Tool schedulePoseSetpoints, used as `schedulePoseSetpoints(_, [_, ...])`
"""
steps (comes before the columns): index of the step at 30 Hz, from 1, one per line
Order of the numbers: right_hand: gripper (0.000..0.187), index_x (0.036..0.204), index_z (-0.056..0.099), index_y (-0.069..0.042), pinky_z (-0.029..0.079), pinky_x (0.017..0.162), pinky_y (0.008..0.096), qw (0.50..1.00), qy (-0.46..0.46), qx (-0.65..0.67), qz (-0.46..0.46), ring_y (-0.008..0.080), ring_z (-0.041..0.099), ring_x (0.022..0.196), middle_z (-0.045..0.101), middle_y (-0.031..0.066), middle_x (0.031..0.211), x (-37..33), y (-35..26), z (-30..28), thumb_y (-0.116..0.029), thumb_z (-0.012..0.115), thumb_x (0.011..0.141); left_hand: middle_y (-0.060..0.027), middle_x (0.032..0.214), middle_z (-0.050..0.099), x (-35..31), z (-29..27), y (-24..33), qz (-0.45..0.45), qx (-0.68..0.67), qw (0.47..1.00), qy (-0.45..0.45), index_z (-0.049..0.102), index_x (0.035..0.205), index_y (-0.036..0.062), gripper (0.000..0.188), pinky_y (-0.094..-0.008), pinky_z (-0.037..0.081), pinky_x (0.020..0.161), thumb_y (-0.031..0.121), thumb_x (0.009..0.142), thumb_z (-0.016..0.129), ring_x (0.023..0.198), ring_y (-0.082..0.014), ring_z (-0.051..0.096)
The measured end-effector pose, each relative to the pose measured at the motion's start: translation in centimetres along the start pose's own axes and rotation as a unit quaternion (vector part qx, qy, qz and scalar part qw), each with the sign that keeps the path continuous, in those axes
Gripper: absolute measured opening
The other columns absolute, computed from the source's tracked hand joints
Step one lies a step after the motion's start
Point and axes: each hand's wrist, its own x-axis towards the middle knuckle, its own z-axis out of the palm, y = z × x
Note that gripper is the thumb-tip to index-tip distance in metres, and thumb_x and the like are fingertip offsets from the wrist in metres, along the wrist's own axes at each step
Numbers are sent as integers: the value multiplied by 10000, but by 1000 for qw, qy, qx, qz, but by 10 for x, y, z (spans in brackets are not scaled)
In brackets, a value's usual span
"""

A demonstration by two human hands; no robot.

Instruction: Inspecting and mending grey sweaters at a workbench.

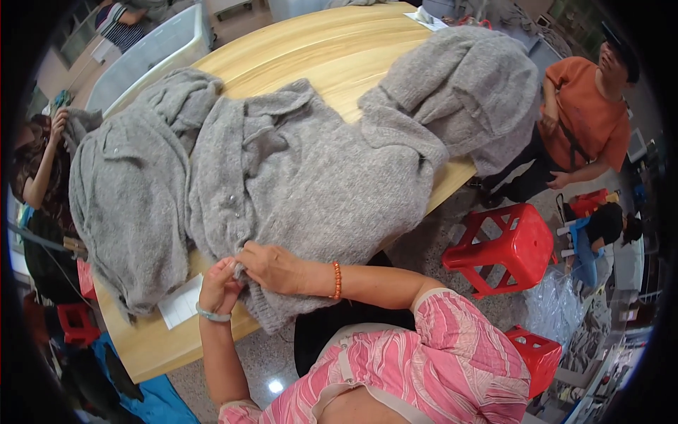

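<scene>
A grey knitted cardigan [332, 184] lies spread over the table's near edge, its button band and a few small shiny buttons [232, 203] facing up. My left hand [220, 284], with a pale bangle at the wrist, pinches the lower end of the band. Right beside it, my right hand [272, 267] has its fingers closed on the same edge; an orange bead bracelet circles that wrist. The fingertips meet at the knit, and whatever small detail lies between them is hidden. The cardigan's ribbed hem [272, 311] hangs below my hands.
More grey knitwear [131, 205] is heaped at the left, and another pile [466, 92] at the far right of the wooden table [282, 42]. White paper [182, 302] lies near my left hand. A red stool [508, 244] and a person in orange [586, 106] are at the right.
</scene>
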Motion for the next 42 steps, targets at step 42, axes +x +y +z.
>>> schedulePoseSetpoints(42, [214, 747, 576, 48, 496, 626, 397, 999, 32, -41, -18, 348, 611, 699, 573, 201, 788, -14, 28, 12, -153, 639, 714, -109, 1053, 603, -6, 19, -29, 283, 621, 722, 112, 537, 1139, -75, 252, -286, 470, 809, -25, 895, 505, 930, -178, 580])
